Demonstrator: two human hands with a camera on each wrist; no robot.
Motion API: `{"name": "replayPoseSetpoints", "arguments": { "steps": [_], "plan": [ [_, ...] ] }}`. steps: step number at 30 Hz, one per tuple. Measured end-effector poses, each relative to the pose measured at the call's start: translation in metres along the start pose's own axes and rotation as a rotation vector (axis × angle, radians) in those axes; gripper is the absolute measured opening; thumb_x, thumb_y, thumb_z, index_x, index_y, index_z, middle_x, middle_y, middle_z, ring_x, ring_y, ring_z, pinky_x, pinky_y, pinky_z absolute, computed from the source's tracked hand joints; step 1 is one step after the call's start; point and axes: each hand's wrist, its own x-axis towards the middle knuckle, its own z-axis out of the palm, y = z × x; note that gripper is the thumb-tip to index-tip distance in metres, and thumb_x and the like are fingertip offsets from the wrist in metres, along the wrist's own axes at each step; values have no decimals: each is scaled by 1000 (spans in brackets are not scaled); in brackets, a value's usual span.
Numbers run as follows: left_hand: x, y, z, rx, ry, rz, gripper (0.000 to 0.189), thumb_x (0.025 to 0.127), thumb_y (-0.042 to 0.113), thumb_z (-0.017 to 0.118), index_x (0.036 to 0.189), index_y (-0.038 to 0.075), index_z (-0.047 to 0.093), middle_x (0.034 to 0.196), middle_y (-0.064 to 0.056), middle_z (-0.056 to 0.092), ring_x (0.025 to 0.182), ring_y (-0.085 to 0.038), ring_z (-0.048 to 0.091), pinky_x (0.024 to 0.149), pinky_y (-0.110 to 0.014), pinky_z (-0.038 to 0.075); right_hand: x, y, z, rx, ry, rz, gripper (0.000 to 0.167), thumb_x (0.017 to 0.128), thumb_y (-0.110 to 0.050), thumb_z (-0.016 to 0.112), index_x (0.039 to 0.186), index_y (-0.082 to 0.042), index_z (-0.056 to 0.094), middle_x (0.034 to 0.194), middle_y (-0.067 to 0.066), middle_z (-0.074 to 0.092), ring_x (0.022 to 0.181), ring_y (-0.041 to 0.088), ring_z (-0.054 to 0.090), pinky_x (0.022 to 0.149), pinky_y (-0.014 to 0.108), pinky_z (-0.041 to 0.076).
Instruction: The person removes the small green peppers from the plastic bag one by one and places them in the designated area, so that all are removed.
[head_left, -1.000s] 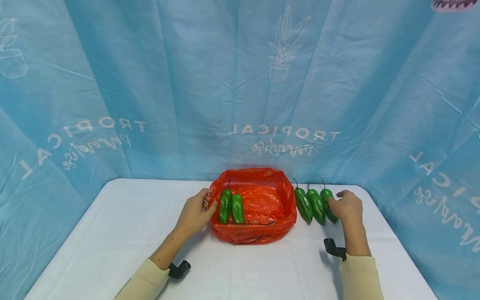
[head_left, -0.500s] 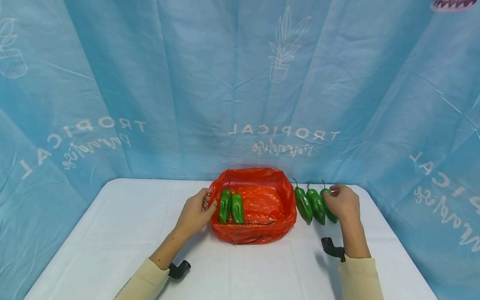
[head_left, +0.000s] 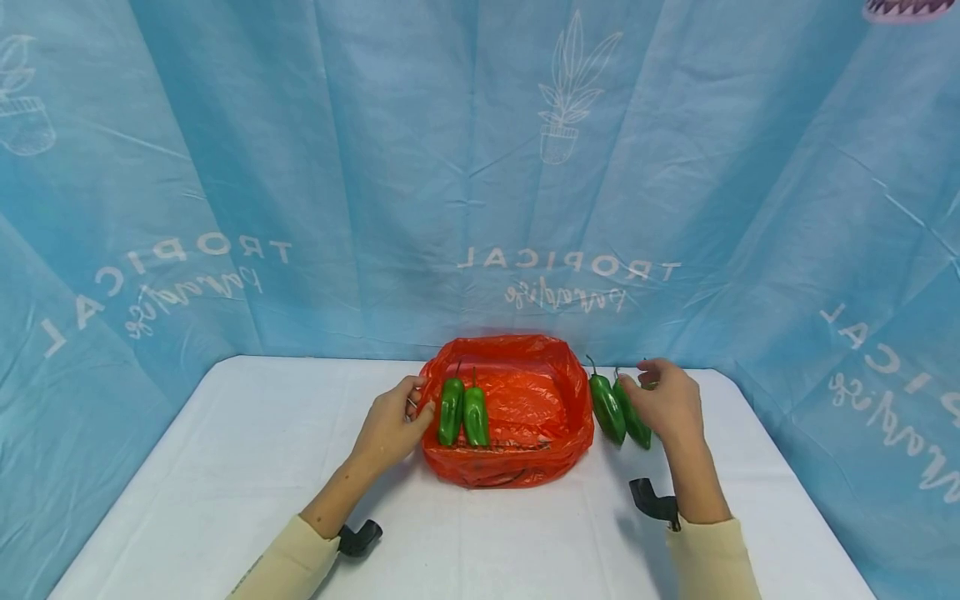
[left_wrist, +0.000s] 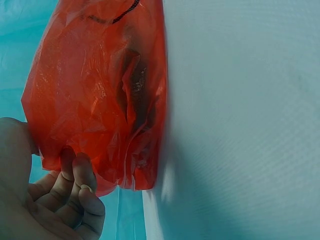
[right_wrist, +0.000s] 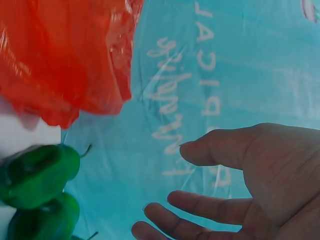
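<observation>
A red plastic bag (head_left: 517, 467) stands open on the table, its sides raised like a basin. Two long green peppers (head_left: 451, 412) lie side by side in its left part. My left hand (head_left: 390, 423) pinches the bag's left side; in the left wrist view its fingertips press the red film (left_wrist: 90, 100). To the right of the bag, green peppers (head_left: 606, 408) lie in a row. Over the right end of that row is my right hand (head_left: 670, 404), largely hiding the third pepper. The right wrist view shows this hand with thumb and fingers apart, nothing between them.
A white cloth (head_left: 525, 542) covers the table. Behind it and at both sides hangs a blue printed curtain (head_left: 405, 208), close to the table's back edge. A black wrist mount (head_left: 656, 502) juts inward from the right forearm, and another (head_left: 360, 539) from the left.
My right hand has moved left and away from me, from beside the third pepper to above the row. Left hand, bag and peppers have stayed in place.
</observation>
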Motion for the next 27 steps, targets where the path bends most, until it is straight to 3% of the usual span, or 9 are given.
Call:
{"name": "replayPoseSetpoints", "arguments": {
  "steps": [8,27],
  "plan": [
    [0,0,0,6,3,2,33,96,10,73,126,2,66,89,-1,61,76,-15,56,68,-27,48,-8,-14,10,27,36,-103,52,93,-29,78,132,4,67,119,25,72,105,42,69,86,56,61],
    [0,-2,2,8,-3,-3,33,96,10,73,127,2,66,89,-1,60,76,-14,56,68,-26,49,-26,-42,37,82,27,-223,46,91,-25,82,128,0,70,116,20,71,100,36,69,80,50,62]
  ]
}}
